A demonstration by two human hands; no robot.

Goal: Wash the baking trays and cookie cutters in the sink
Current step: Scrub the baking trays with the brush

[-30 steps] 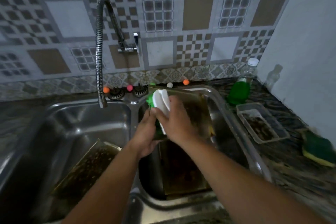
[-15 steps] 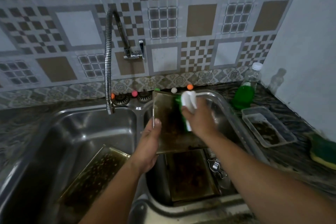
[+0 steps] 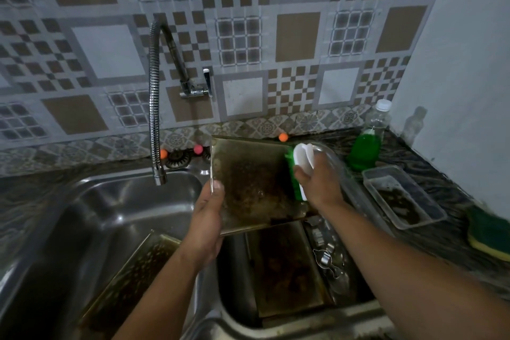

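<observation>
Stainless steel forms a double sink point(image 3: 91, 210) at the bottom of the view, with one soiled baking tray point(image 3: 132, 270) leaning in the left basin and another tray point(image 3: 287, 268) lying in the right basin beside small metal cookie cutters point(image 3: 327, 259). Above the right basin, the left hand point(image 3: 207, 218) grips the left edge of a third, grime-covered tray point(image 3: 254, 182) held tilted upright, thumb on its face. The right hand point(image 3: 320, 182) grasps a white-handled green scrubbing brush point(image 3: 296, 174) against the tray's right side. The one-edge hold looks risky: a hard stroke could twist the wet tray loose onto the cutters below. Room is tight rightward, where a clear container point(image 3: 400, 196) and green soap bottle point(image 3: 364, 149) stand near the rim; a sponge point(image 3: 488, 232) lies further right. Beyond, the flexible tap point(image 3: 154, 107) hangs over the left basin, well apart from the tray.
</observation>
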